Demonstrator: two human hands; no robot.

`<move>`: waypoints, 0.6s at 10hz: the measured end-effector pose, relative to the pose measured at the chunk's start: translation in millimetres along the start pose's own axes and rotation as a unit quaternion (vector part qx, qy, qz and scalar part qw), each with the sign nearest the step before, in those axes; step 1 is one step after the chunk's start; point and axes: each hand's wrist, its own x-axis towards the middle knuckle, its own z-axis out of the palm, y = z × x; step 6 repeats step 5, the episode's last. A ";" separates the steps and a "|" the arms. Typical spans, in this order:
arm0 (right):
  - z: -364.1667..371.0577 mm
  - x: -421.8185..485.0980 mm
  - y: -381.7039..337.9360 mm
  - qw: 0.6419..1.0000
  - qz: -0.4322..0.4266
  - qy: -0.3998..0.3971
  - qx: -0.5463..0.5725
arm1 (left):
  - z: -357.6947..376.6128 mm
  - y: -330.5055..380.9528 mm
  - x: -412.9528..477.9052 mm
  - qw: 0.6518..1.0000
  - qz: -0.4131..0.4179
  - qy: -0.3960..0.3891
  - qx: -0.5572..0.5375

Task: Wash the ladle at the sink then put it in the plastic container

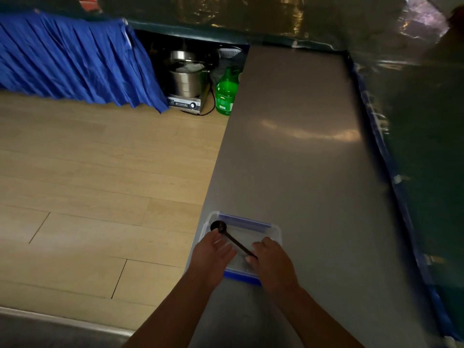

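the right hand (272, 262) pinched the handle end of the ladle (232, 238), its bowl beyond the open left hand (213, 257), over the plastic container (275, 231). placing step; next, release inside.

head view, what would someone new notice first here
Two bare hands low in the middle: the right hand pinches the handle of a black ladle over a clear plastic container with blue clips, the left hand beside it. The container sits at the near edge of a long steel counter; a green bottle stands on the floor beyond.
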 end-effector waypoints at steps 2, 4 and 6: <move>-23.7 -30.7 -6.1 0.998 -0.022 0.066 0.005 | 5.0 5.0 -31.1 1.000 0.012 -0.019 -0.004; -47.4 -59.9 -18.0 0.996 -0.030 0.079 0.033 | -2.2 2.3 -70.9 0.998 0.020 -0.055 0.031; -58.4 -77.5 -26.1 0.997 -0.032 0.044 0.062 | -8.3 5.8 -89.5 0.991 0.010 -0.080 0.110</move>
